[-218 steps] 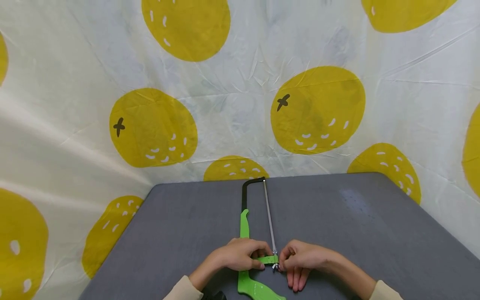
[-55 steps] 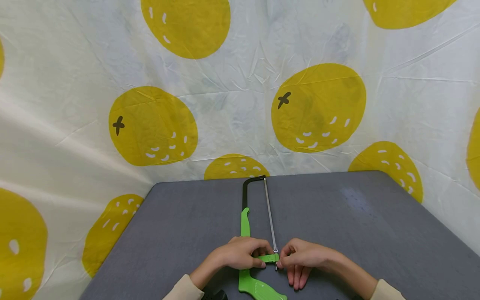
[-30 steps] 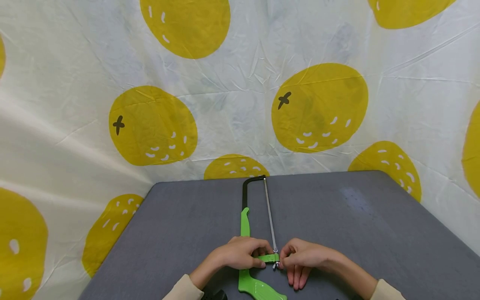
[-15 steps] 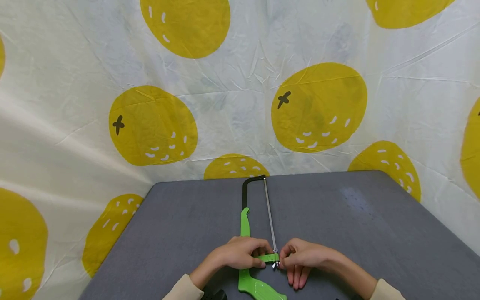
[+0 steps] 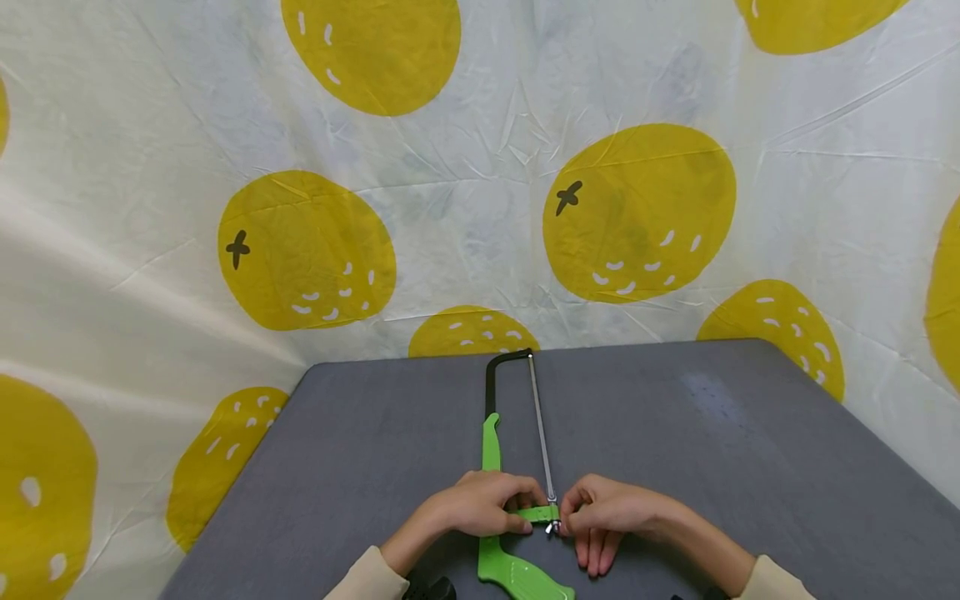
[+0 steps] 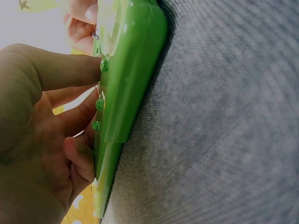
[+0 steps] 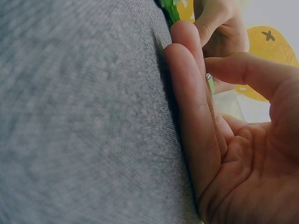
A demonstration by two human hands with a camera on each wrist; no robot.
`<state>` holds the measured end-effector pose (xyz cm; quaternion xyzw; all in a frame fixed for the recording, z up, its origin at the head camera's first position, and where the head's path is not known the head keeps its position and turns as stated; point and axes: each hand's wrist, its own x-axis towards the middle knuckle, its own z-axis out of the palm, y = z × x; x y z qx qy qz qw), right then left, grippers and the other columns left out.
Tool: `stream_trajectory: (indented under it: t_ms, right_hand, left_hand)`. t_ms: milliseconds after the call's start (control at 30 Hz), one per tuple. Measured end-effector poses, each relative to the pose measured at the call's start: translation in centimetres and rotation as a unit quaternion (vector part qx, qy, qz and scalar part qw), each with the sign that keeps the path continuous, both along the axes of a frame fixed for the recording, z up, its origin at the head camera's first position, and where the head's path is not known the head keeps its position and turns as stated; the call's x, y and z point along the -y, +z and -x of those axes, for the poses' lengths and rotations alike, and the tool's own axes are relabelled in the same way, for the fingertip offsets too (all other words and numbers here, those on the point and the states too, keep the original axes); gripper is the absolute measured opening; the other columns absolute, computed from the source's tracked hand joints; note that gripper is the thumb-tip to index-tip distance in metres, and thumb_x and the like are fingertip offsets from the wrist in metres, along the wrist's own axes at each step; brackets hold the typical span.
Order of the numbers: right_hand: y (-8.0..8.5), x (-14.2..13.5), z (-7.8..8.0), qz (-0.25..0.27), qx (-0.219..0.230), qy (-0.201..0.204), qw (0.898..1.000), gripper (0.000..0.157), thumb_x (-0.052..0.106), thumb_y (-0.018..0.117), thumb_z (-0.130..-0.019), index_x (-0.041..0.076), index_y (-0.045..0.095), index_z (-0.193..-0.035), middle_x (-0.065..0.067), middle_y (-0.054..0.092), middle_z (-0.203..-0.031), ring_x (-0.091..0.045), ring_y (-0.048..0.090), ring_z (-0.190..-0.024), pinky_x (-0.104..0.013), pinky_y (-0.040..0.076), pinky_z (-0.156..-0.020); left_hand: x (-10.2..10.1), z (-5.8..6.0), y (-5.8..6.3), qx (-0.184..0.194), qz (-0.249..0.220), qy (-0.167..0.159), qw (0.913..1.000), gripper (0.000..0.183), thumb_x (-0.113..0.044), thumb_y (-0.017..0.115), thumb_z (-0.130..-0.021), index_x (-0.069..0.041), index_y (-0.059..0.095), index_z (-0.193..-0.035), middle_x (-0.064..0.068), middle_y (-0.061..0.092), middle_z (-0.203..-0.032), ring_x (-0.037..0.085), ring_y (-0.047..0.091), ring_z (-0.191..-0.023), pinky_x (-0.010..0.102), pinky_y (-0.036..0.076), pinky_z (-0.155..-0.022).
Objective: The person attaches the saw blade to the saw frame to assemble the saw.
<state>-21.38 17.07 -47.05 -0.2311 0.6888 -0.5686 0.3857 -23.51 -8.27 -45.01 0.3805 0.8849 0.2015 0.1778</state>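
A hacksaw with a green handle (image 5: 491, 442) and black front frame (image 5: 491, 387) lies flat on the grey table. Its thin blade (image 5: 542, 433) runs along the right side to a green end arm (image 5: 538, 514). My left hand (image 5: 483, 504) holds the saw at this arm, with fingers and thumb bent over it; the left wrist view shows the thumb on the green body (image 6: 133, 70). At the blade's near end sits a silver wing nut (image 5: 552, 528). My right hand (image 5: 611, 508) pinches it from the right with thumb and forefinger, its other fingers resting on the table.
The grey table (image 5: 390, 425) extends around the saw, with a pale smudge (image 5: 711, 396) toward the right back. A white cloth (image 5: 465, 233) printed with yellow fruit hangs behind and at the sides.
Both hands and the hacksaw stay in nearly the same place. The wing nut has turned: its wings stood narrow 1.8 s ago and now show spread.
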Motion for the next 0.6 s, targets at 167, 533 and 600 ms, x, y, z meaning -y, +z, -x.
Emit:
stream_trajectory:
  t_ms: [167, 533, 600]
  right_hand:
    - [-0.06, 0.02, 0.03, 0.002, -0.001, 0.002, 1.000, 0.014, 0.011, 0.060, -0.096, -0.001, 0.068, -0.094, -0.002, 0.071, -0.066, -0.006, 0.069, -0.053, -0.024, 0.056, -0.049]
    - [0.03, -0.05, 0.04, 0.000, 0.001, 0.003, 1.000, 0.011, 0.011, 0.061, -0.095, 0.003, 0.068, -0.094, -0.002, 0.071, -0.066, -0.006, 0.069, -0.053, -0.024, 0.056, -0.050]
    - [0.08, -0.08, 0.08, 0.002, 0.000, 0.005, 1.000, 0.012, 0.012, 0.061, -0.096, 0.002, 0.068, -0.094, -0.002, 0.071, -0.066, -0.006, 0.069, -0.054, -0.024, 0.056, -0.050]
  left_hand:
    - [0.07, 0.03, -0.01, 0.000, -0.002, -0.004, 1.0000, 0.025, -0.027, 0.075, -0.095, -0.034, 0.070, -0.119, -0.021, 0.067, -0.094, -0.008, 0.057, -0.081, 0.020, 0.045, -0.074]
    - [0.05, 0.14, -0.07, -0.002, 0.000, -0.004, 1.0000, 0.026, -0.028, 0.075, -0.095, -0.035, 0.070, -0.119, -0.020, 0.068, -0.096, -0.009, 0.057, -0.082, 0.019, 0.045, -0.075]
    - [0.01, 0.14, -0.03, -0.001, 0.001, -0.003, 1.0000, 0.026, -0.028, 0.075, -0.095, -0.035, 0.070, -0.119, -0.020, 0.068, -0.096, -0.009, 0.057, -0.082, 0.019, 0.045, -0.075]
